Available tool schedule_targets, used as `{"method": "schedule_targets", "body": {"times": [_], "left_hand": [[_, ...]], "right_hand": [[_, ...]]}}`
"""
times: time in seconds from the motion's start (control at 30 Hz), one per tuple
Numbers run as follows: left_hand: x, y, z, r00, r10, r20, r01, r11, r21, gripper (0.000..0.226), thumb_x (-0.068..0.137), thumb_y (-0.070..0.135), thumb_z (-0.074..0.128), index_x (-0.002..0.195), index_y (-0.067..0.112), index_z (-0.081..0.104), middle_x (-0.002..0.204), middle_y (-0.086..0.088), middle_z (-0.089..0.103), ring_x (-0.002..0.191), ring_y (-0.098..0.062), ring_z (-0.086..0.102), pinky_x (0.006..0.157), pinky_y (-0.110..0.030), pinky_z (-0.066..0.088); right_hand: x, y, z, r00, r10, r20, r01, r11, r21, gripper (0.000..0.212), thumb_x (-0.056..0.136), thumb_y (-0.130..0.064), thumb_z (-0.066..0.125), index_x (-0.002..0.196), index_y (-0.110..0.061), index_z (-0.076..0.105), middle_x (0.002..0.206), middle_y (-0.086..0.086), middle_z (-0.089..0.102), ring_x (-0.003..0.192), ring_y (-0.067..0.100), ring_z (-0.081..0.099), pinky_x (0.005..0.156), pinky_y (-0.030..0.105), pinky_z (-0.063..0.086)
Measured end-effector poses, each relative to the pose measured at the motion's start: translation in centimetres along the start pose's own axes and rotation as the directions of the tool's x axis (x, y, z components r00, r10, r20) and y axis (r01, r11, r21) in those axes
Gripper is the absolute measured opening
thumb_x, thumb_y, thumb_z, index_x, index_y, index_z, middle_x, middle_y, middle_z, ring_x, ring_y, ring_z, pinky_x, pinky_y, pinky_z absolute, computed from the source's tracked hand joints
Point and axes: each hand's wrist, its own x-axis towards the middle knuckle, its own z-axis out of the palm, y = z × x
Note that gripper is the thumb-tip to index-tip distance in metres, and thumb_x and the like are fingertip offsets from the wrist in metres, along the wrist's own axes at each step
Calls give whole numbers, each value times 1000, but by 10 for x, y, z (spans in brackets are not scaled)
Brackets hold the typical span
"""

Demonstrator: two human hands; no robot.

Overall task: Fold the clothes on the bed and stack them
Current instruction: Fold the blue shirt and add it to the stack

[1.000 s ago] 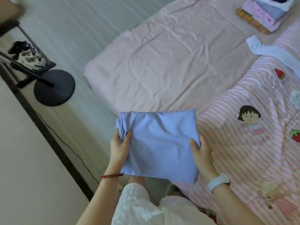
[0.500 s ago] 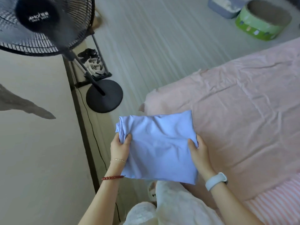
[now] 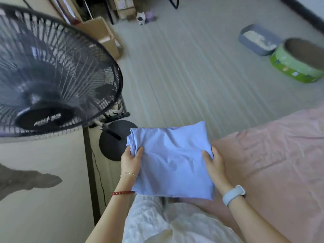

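Note:
A folded light blue garment (image 3: 172, 160) is held in the air in front of me, beside the bed's corner. My left hand (image 3: 131, 161) grips its left edge with the thumb on top. Its right edge is gripped by my right hand (image 3: 214, 163), thumb over the cloth. The bed (image 3: 273, 155) with its wrinkled pink sheet fills the lower right. The stack of folded clothes is out of view.
A black standing fan (image 3: 49, 81) looms at the left, its round base (image 3: 114, 142) on the floor just left of the garment. A grey litter tray (image 3: 257, 41) and a green round tub (image 3: 298, 62) sit on the floor at the far right. Cardboard boxes (image 3: 103, 34) stand at the back.
My view has swung left, away from the striped quilt and the stack, toward the fan and the floor. Both hands keep the same grip on the blue garment.

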Motion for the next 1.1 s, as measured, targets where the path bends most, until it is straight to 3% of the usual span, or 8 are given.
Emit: {"method": "schedule_targets", "body": {"times": [0.07,0.17,0.37,0.43,0.57,0.7,0.83,1.1], "left_hand": [[42,22,6,1000,9,14,-10,999,54,5,90,18,56,94,17,59,90,-2,62,90,-25,59,82,-36,47],[107,59,22,998,29,52,-37,988,147,28,90,22,57,113,5,57,101,-9,61,98,-31,58,86,-38,47],[198,130,75,979,132,158,-168,954,248,33,93,22,53,116,-2,52,105,-18,60,99,-34,55,71,-28,34],[214,150,97,971,148,189,-195,945,262,33,93,20,53,112,-7,52,94,-22,58,94,-37,55,64,-28,28],[242,182,151,957,131,258,-200,944,263,15,93,19,53,98,5,52,73,0,52,80,-29,52,54,-17,37],[263,218,209,948,145,282,-214,950,228,21,92,16,53,110,5,56,89,-3,56,83,-21,49,56,-25,32],[280,260,286,931,100,352,-183,960,210,30,92,13,53,118,0,54,109,-9,60,88,-21,51,70,-23,36],[293,352,492,845,98,526,-283,916,285,18,91,17,55,99,2,56,87,-8,55,86,-31,55,73,-31,41]], "right_hand": [[34,-18,15,999,1,-35,-1,1000,5,30,91,-1,48,66,-14,37,58,-2,34,44,2,31,44,15,26],[86,-41,37,995,18,-102,-18,1000,1,30,91,-3,48,66,-13,35,59,-1,32,45,3,29,46,19,25],[175,-82,55,979,26,-202,-18,999,44,16,86,-22,49,71,-20,44,65,-5,44,54,2,37,49,14,31],[198,-91,51,968,43,-247,-35,999,35,7,83,-25,46,79,-20,50,74,-4,51,65,9,45,56,10,35],[242,-100,31,936,83,-342,-63,996,67,32,77,-29,45,96,-5,55,88,5,56,79,17,47,61,10,37],[291,-103,-6,919,125,-373,-98,991,90,9,92,-10,51,85,-4,53,78,6,55,72,18,47,60,21,38],[346,-118,-65,904,154,-398,-118,986,114,22,93,-4,48,72,-9,45,66,2,46,58,13,38,47,13,32],[462,-126,-215,806,227,-547,-167,973,157,11,93,-7,47,86,-1,53,74,3,53,67,17,46,53,17,36]]}}
